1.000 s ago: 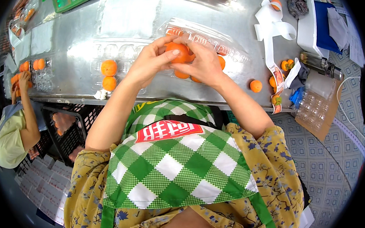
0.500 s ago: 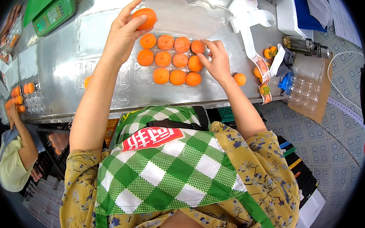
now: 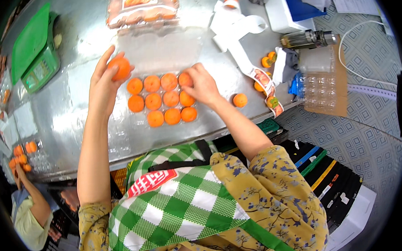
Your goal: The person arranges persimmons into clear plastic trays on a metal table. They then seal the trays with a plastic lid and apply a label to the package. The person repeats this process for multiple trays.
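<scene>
- Evidently small, light and soft-skinned, the mandarin (image 3: 119, 68) sits pinched in the left hand (image 3: 102, 87) above the table (image 3: 87, 127); best cupped gently round its middle.
- Right hand (image 3: 202, 83), fingers curled, presses a fruit into the clear plastic tray (image 3: 163, 100).
- Filled clear pack (image 3: 142, 8) lies beyond; white label strip (image 3: 244, 43) curls to the right; green scale (image 3: 36, 52) stands left.

Right hand (image 3: 202, 83) is covering most of one orange (image 3: 184, 79); packed tray (image 3: 141, 8) is running off the top edge.
</scene>
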Available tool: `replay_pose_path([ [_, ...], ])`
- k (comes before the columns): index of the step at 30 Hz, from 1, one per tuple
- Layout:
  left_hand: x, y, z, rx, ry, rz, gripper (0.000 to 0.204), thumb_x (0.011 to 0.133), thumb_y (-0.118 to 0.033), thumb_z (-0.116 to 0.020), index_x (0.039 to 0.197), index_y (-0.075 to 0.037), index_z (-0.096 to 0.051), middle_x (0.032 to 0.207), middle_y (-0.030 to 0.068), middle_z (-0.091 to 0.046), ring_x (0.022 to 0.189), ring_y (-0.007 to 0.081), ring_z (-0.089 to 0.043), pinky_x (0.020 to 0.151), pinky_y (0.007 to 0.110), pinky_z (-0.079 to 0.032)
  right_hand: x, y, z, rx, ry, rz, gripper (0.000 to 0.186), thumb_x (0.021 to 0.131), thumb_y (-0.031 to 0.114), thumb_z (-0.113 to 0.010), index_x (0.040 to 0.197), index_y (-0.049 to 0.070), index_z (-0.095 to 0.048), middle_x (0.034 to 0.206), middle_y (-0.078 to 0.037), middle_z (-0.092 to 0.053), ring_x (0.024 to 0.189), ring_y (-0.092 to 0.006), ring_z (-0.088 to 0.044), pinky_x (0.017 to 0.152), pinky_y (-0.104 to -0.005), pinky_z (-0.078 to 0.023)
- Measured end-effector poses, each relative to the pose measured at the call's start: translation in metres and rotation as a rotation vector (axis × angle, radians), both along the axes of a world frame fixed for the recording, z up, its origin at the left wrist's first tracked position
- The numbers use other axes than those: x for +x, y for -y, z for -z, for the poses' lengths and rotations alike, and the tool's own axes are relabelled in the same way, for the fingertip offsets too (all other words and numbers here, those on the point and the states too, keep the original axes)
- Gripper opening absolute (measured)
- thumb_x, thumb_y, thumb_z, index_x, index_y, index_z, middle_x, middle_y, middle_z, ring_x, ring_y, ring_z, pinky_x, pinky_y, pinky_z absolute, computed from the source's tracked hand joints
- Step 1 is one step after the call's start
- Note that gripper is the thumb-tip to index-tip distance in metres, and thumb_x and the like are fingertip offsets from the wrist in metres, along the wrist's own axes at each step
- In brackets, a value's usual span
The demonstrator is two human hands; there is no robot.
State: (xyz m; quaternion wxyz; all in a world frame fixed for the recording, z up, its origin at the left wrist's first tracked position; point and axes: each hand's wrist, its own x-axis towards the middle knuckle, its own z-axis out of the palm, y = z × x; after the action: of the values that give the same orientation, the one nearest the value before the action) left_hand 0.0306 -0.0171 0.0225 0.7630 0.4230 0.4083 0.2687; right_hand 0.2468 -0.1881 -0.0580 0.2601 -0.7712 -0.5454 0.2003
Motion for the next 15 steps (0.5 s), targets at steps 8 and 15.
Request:
replay_pose_path([
  [8,0.002,0.001,-0.005,-0.022,-0.021,0.014,0.050,0.090,-0.011,-0.046,0.139,-0.011,-0.040,0.137,0.0161,-0.044,0.103,0.0267,-0.061,0.087,0.033,-0.049,0.102,-0.008,-0.032,0.284,-0.086,0.360,0.013,0.080,0.014,-0.065,0.082,0.001,-0.065,0.074,-0.011,-0.064,0.063,-0.0198,-0.061,0.061,-0.0316,-0.048],
  [15,-0.001,0.003,-0.006,-0.036,-0.049,-0.060,0.051,0.089,-0.011,-0.046,0.139,-0.007,-0.039,0.136,0.0178,-0.045,0.103,0.0271,-0.061,0.085,0.032,-0.050,0.264,-0.145,-0.007,-0.042,0.424,0.489,0.053,0.074,0.043,-0.065,0.114,0.008,-0.059,0.105,-0.016,-0.064,0.101,-0.0294,-0.060,0.084,-0.0380,-0.047],
])
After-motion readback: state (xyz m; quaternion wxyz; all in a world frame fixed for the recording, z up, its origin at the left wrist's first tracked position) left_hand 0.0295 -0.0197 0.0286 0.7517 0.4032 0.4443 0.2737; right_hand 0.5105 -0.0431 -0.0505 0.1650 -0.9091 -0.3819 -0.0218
